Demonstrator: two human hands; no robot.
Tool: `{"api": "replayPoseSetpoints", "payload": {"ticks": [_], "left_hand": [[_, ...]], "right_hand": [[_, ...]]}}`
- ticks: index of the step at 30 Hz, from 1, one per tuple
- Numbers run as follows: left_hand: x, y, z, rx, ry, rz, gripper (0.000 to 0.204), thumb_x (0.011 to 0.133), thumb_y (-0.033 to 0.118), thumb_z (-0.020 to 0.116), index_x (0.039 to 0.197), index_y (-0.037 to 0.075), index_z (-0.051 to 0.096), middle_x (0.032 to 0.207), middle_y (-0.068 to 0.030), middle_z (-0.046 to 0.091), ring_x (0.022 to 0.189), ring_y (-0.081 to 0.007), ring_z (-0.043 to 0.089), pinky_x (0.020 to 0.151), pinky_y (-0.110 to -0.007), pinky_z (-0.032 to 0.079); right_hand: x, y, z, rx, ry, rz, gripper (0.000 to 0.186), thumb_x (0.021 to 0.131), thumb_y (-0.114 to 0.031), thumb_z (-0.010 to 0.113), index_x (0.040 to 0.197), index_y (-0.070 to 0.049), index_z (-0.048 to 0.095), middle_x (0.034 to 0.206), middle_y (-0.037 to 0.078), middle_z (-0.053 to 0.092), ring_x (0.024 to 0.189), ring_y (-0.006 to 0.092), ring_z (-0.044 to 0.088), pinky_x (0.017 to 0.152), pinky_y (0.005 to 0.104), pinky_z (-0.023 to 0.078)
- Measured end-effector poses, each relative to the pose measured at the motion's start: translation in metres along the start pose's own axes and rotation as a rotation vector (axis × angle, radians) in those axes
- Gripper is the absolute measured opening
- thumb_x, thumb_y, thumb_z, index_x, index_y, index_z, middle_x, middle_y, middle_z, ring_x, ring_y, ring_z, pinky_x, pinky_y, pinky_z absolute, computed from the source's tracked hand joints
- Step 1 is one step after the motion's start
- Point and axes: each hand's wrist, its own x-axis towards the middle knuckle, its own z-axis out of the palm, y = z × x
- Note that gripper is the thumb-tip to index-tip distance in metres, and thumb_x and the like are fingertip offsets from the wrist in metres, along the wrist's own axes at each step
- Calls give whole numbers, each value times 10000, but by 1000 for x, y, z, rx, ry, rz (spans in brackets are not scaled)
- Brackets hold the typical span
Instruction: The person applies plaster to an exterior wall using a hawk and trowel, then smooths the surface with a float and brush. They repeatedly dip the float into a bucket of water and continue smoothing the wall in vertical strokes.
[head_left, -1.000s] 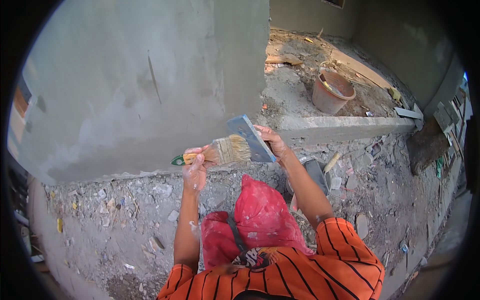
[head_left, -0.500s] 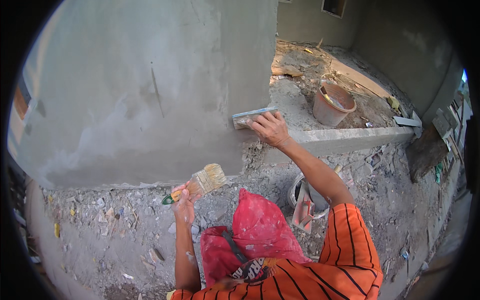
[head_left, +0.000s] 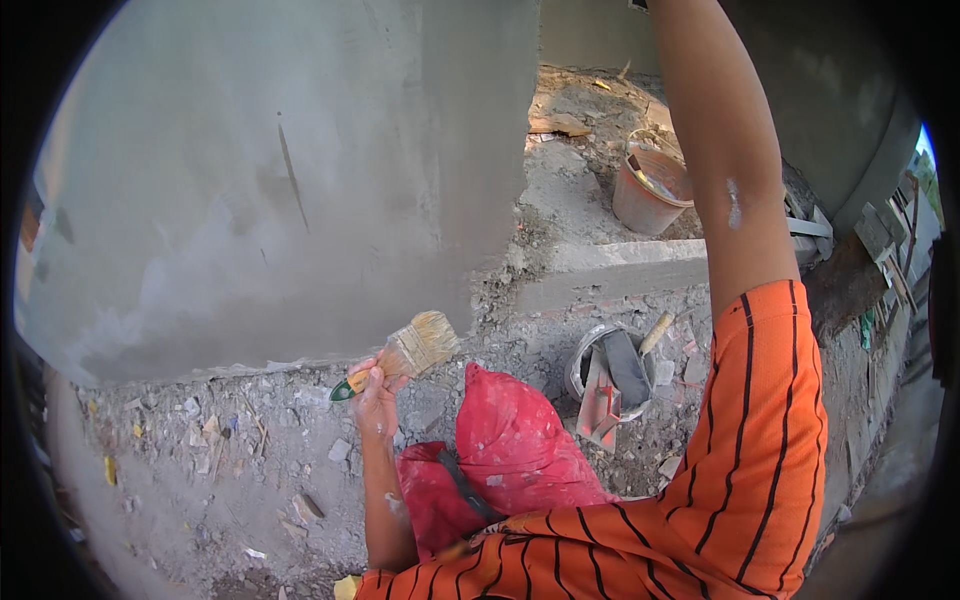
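The wide brush (head_left: 408,353), near the lower edge of the wall (head_left: 300,270), looks light, with soft, flexible bristles (head_left: 437,336) and a stiff handle (head_left: 357,382), best held where the left hand (head_left: 376,402) grips it, while the right hand is out of view, its state impossible to tell.

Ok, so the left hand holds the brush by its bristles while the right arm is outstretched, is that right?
No: the head view shows the left hand holding the brush by its handle, while the right arm is outstretched.

Rubbly gray ground (head_left: 235,510) bears a round bucket (head_left: 574,373) and yellow scrap (head_left: 110,470).
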Motion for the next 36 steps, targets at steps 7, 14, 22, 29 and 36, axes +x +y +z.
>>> {"api": "replayPoseSetpoints", "payload": {"ticks": [7, 14, 22, 29, 36], "left_hand": [[-8, -4, -19, 18, 50, -46, 185, 890, 88, 590, 1067, 89, 538, 1203, -146, 551, 917, -229, 640, 727, -370, 598], [-3, -9, -22, 43, -18, -129, 186, 887, 89, 593, 1066, 86, 541, 1204, -144, 551, 912, -236, 641, 744, -393, 589], [30, -19, -19, 42, 77, -60, 181, 897, 92, 583, 1071, 77, 534, 1239, -163, 540, 894, -250, 655, 736, -372, 590], [2, -4, -67, 110, 176, -53, 197, 897, 110, 592, 1082, 87, 530, 1222, -161, 547, 945, -258, 644, 733, -364, 593], [-39, -14, -105, 148, 299, -70, 227, 897, 97, 587, 1111, 77, 514, 1225, -156, 540, 948, -260, 642, 726, -370, 594]], "right_hand": [[-385, -6, 123, 66, -283, -239, 402, 593, -204, 784, 968, -185, 641, 881, -14, 607, 793, 160, 607, 660, 303, 481], [-554, -69, 130, 1331, -635, 1247, 352, 782, -195, 718, 1079, -35, 617, 945, 12, 661, 818, 143, 624, 772, 310, 496], [-531, -55, 96, 1999, -595, 1419, 346, 866, -212, 623, 1133, -5, 552, 1039, 46, 630, 892, 109, 603, 786, 272, 498], [-548, -31, 143, 220, -228, 224, 434, 572, -128, 781, 969, -165, 609, 849, 24, 565, 793, 228, 546, 694, 365, 400], [-356, 14, 148, -73, 166, -130, 348, 622, -227, 785, 945, -228, 657, 875, -36, 624, 794, 167, 583, 688, 321, 414]]}}
